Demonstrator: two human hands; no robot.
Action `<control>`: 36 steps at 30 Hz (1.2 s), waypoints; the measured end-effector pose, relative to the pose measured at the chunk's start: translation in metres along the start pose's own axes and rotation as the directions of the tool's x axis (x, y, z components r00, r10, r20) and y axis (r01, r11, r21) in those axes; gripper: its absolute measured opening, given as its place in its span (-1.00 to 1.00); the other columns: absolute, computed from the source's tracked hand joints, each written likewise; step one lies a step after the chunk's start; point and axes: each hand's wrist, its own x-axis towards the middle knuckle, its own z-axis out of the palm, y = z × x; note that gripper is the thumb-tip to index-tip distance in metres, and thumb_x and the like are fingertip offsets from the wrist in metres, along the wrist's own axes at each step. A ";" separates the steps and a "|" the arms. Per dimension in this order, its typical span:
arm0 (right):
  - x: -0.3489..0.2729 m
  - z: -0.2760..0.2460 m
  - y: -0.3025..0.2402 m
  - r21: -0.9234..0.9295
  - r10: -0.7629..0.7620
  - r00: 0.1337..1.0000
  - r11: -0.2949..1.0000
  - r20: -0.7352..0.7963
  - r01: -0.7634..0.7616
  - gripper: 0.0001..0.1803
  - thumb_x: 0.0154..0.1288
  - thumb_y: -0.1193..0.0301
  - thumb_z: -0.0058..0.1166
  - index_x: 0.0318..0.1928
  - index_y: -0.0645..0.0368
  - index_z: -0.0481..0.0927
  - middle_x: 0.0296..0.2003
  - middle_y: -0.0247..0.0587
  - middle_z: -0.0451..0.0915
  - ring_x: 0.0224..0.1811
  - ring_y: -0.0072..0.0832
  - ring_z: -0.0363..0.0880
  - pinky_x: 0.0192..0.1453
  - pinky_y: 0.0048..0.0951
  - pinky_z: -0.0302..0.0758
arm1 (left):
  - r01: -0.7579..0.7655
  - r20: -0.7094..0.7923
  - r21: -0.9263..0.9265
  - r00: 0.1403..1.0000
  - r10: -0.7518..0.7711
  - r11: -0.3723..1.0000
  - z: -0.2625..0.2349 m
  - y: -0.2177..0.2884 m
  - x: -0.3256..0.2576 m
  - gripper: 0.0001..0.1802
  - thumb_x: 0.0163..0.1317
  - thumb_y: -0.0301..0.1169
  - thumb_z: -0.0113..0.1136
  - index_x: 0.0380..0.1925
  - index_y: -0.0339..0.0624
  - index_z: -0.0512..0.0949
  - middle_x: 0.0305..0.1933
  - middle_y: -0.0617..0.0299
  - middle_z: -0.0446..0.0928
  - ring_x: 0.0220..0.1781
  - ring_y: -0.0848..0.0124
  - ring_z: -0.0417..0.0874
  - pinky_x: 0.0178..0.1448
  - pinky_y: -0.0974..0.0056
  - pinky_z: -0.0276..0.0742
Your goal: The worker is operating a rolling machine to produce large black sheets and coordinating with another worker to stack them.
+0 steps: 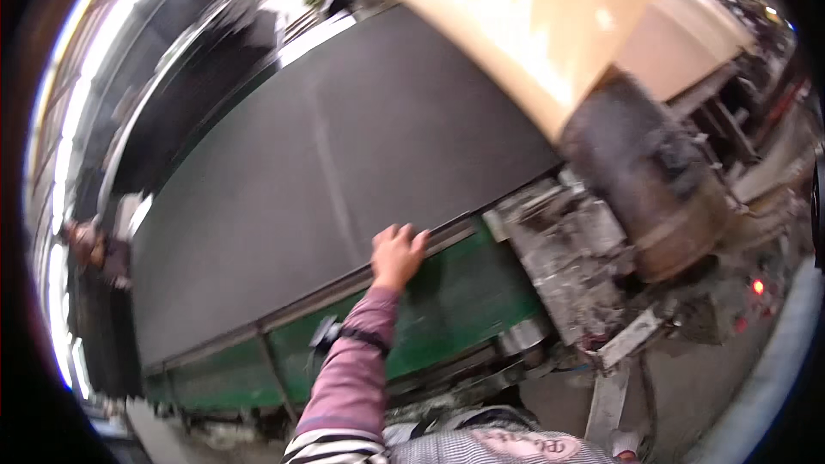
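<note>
My left hand [398, 255] reaches out from a purple sleeve, with a black strap and small device [333, 335] at the wrist. Its fingers are bent a little and apart, at the near edge of a wide dark grey conveyor belt [258, 206]. Nothing shows in the fingers. A pale seam line runs across the belt just beyond them. Below the hand is the belt's green side frame [464, 292]. A glossy cream sheet [507, 26] slants over the far right of the belt. My right hand is not in view.
A large worn metal cylinder [653, 180] stands right of the belt, beside a dirty metal block [567, 241]. A red light [758, 287] glows at the lower right. Dark machinery [189, 77] lines the far left. My striped apron [507, 447] shows at the bottom.
</note>
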 end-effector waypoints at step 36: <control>-0.143 0.093 -0.122 -0.144 -0.188 0.781 0.931 0.596 0.334 -0.52 0.19 0.05 -0.09 -0.07 0.04 0.70 -0.02 0.11 0.62 0.08 -0.02 0.58 0.16 -0.09 0.48 | 0.505 0.018 0.080 0.862 -0.507 0.860 -0.123 -0.444 -0.172 -0.45 0.38 -0.04 0.05 -0.48 -0.37 0.60 -0.29 -0.05 0.60 -0.22 0.03 0.59 -0.09 0.04 0.48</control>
